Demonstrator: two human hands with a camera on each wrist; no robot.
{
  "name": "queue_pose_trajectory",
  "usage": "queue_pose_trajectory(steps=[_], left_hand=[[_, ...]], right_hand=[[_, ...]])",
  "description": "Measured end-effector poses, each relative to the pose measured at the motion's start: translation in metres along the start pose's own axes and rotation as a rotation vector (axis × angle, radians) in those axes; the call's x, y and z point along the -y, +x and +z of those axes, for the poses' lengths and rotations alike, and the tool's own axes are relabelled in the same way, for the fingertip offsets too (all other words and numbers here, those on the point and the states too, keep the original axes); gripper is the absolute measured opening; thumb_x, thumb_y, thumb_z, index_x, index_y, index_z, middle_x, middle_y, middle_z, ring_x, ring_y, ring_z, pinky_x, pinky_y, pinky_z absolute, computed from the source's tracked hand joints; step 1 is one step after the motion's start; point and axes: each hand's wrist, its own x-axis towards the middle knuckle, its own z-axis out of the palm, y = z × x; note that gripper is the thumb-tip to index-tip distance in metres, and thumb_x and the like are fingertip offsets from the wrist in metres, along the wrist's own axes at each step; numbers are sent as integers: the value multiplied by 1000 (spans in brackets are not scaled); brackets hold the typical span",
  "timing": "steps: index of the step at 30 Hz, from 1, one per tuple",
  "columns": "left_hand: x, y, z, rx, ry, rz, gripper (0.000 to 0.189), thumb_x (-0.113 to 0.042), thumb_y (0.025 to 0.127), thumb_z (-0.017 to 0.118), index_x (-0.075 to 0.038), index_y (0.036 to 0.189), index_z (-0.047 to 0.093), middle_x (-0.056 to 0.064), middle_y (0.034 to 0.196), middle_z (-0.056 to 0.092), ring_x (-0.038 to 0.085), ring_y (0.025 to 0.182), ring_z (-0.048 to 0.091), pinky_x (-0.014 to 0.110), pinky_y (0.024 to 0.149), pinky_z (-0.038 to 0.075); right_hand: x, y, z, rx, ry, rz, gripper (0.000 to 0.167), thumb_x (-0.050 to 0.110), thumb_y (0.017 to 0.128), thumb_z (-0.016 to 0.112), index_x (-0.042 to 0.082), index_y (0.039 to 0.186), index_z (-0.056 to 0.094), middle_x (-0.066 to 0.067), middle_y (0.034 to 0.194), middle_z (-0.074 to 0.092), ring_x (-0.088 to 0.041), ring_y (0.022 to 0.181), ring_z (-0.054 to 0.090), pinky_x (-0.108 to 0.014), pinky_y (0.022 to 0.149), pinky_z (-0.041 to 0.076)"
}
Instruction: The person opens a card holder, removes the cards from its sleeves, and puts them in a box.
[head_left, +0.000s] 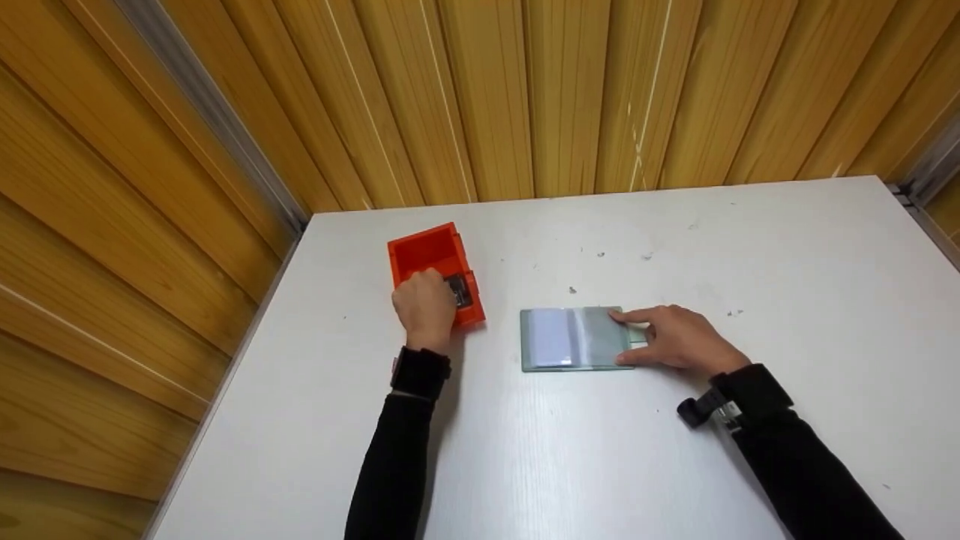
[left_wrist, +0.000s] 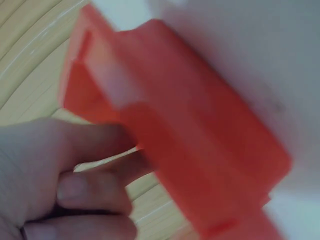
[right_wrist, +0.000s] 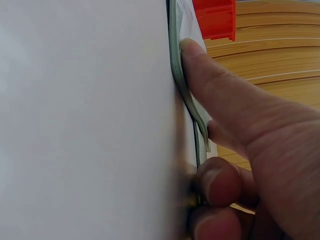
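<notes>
My left hand dips into a red plastic bin at the left. Its fingertips go out of sight behind the bin wall in the left wrist view, so I cannot tell what they hold; the other fingers are curled. Beside that hand, a dark card lies inside the bin. A green card holder lies spread on the table, with clear sleeves and a whitish sleeve page. My right hand touches its right end, thumb and index finger spread apart on the sleeve.
The white table carries small dark marks behind the card holder. Wood-patterned panels rise behind the table and at its left. A wrist camera sticks out from the right wrist, close over the tabletop.
</notes>
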Motion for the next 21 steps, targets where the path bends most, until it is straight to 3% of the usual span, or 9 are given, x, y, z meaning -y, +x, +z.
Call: queue_pose_trajectory(steps=[3, 6, 8, 10, 13, 15, 17, 21], left_hand=[[-10, -3, -11, -123, -135, 53, 28, -25, 99, 68, -4, 82, 75, 7, 57, 59, 21, 50, 55, 33, 58, 56], [-27, -10, -18, -157, -304, 185, 22, -25, 99, 69, -9, 89, 79, 6, 63, 67, 19, 51, 55, 29, 55, 50], [-40, -18, -19, -93, -408, 296, 16, -25, 98, 72, -13, 98, 81, 3, 67, 70, 17, 55, 57, 26, 54, 44], [-54, -26, -16, 19, -461, 410, 13, -25, 96, 74, -16, 103, 82, 1, 72, 72, 16, 60, 60, 26, 55, 41], [-69, -37, -7, 227, -478, 559, 14, -25, 94, 76, -19, 105, 81, -2, 74, 71, 12, 69, 61, 25, 61, 41], [-75, -43, -1, 327, -474, 631, 16, -25, 91, 78, -19, 106, 80, -2, 76, 71, 12, 72, 61, 27, 65, 42], [-79, -46, 4, 395, -473, 669, 17, -23, 90, 80, -19, 107, 79, -2, 78, 69, 11, 74, 59, 26, 67, 41], [-81, -49, 7, 429, -464, 683, 19, -20, 88, 81, -18, 106, 77, -3, 79, 69, 11, 75, 58, 26, 68, 43]], right_hand=[[-1, -1, 0, 2, 0, -8, 86, 62, 74, 86, 25, 147, 59, 0, 80, 61, -16, 74, 50, -28, 63, 37], [-2, -2, 0, 4, -3, -13, 86, 62, 74, 86, 26, 147, 59, 1, 76, 59, -15, 73, 49, -28, 63, 36], [-3, -2, 0, 6, -1, -19, 86, 62, 74, 85, 27, 148, 58, 1, 74, 58, -15, 71, 48, -28, 63, 36], [-3, -2, -1, 7, -6, -17, 86, 62, 74, 85, 27, 148, 58, 1, 73, 57, -15, 71, 47, -28, 63, 36], [-2, -2, -2, 8, -11, -12, 86, 62, 74, 85, 26, 147, 59, 1, 73, 58, -15, 70, 47, -28, 62, 35], [-2, -1, -2, 9, -15, -6, 86, 63, 74, 85, 26, 147, 59, 1, 74, 58, -16, 70, 47, -29, 62, 35], [-1, 0, -2, 9, -16, -7, 86, 63, 74, 85, 26, 147, 59, 0, 75, 57, -16, 71, 47, -29, 63, 35], [0, 0, -1, 7, -21, -10, 84, 62, 74, 85, 27, 146, 59, 1, 77, 58, -17, 75, 48, -30, 67, 37]])
